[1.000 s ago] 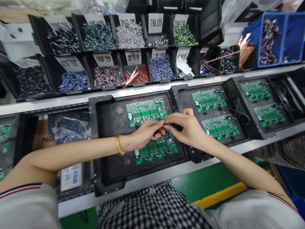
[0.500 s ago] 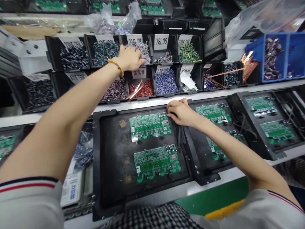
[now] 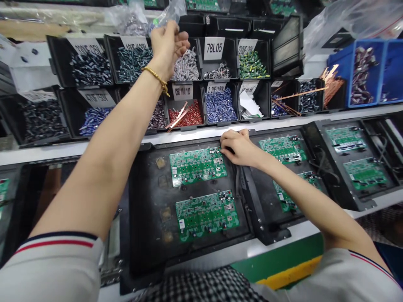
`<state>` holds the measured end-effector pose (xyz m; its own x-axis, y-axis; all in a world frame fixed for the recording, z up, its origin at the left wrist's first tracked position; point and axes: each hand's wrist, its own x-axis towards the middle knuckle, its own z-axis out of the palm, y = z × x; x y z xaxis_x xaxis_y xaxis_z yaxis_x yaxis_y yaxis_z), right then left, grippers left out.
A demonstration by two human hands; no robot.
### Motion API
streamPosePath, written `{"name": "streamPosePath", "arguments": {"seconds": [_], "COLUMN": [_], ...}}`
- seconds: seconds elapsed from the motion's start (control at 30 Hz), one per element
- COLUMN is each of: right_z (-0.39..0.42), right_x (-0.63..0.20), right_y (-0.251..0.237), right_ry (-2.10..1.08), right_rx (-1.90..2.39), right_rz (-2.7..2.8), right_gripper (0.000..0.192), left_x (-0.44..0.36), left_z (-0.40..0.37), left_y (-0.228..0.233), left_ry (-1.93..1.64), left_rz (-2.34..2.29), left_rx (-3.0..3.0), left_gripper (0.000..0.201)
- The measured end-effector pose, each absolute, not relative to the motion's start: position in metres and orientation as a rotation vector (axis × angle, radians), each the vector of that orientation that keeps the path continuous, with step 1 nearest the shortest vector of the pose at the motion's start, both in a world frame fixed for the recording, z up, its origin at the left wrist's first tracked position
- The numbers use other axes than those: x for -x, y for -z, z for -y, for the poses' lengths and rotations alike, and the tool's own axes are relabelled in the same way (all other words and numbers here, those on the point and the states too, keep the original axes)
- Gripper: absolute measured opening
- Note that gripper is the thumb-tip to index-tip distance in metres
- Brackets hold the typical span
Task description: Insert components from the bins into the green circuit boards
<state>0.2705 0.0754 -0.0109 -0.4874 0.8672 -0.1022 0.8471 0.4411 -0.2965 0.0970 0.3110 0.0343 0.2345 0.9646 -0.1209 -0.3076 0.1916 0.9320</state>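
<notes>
My left hand (image 3: 170, 45), with a gold bracelet on the wrist, is raised over the bin of grey cylindrical components (image 3: 188, 65). Its fingers are curled, and anything between them is hidden. Behind its fingertips lies a clear plastic bag (image 3: 176, 10); I cannot tell whether they touch. My right hand (image 3: 237, 147) rests at the far right corner of the upper green circuit board (image 3: 198, 167), fingers bent and pressed together. What they hold, if anything, is too small to make out. A second green circuit board (image 3: 206, 214) lies nearer me in the same black tray (image 3: 147, 251).
Two rows of black bins hold loose components, among them red ones (image 3: 193, 115), blue ones (image 3: 220, 107) and green ones (image 3: 252, 65). A blue bin (image 3: 382, 71) stands at right. More black trays with boards line the bench, including one (image 3: 267, 188) beside mine.
My left hand has lifted up from the grey components' bin and turned, its fingers now higher. My right hand stays at the board's corner. The view has shifted slightly.
</notes>
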Motion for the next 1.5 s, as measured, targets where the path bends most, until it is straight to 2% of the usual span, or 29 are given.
{"name": "streamPosePath", "arguments": {"seconds": [0.1,0.23,0.4,0.6,0.67,0.8,0.97,1.1,1.23,1.5], "right_z": [-0.075,-0.075,-0.074,-0.070,-0.067,-0.057,-0.042,-0.040,-0.047,-0.057], "right_x": [-0.270,-0.270,-0.269,-0.265,-0.262,-0.254,-0.244,-0.249,-0.259,-0.261], "right_y": [0.012,0.012,0.008,0.004,0.001,-0.013,-0.032,-0.032,-0.013,0.006], "right_ry": [-0.484,-0.483,-0.437,-0.379,-0.415,-0.592,-0.809,-0.627,-0.291,-0.329], "right_rx": [1.559,1.573,1.559,1.614,1.645,1.584,1.485,1.554,1.665,1.605], "right_rz": [2.606,2.610,2.676,2.702,2.618,2.148,1.948,2.096,2.375,2.568], "right_gripper": [0.013,0.013,0.013,0.016,0.017,0.019,0.018,0.017,0.016,0.013], "left_x": [-0.101,-0.102,-0.098,-0.079,-0.072,-0.064,-0.064,-0.059,-0.050,-0.044], "left_z": [-0.307,-0.276,-0.208,-0.130,-0.112,-0.092,-0.081,-0.077,-0.071,-0.053], "left_y": [-0.042,-0.054,-0.051,-0.018,-0.008,0.001,-0.003,-0.006,-0.003,0.006], "left_ry": [-1.183,-1.146,-0.872,-0.523,-0.483,-0.454,-0.474,-0.418,-0.374,-0.286], "left_rz": [-0.777,-0.616,-0.655,-0.772,-0.804,-0.802,-0.788,-0.833,-0.942,-0.859], "left_rx": [-0.807,-0.591,-0.580,-0.587,-0.665,-0.839,-0.956,-0.810,-0.592,-0.571], "left_gripper": [0.029,0.025,0.021,0.012,0.003,0.019,0.019,0.008,0.018,0.007]}}
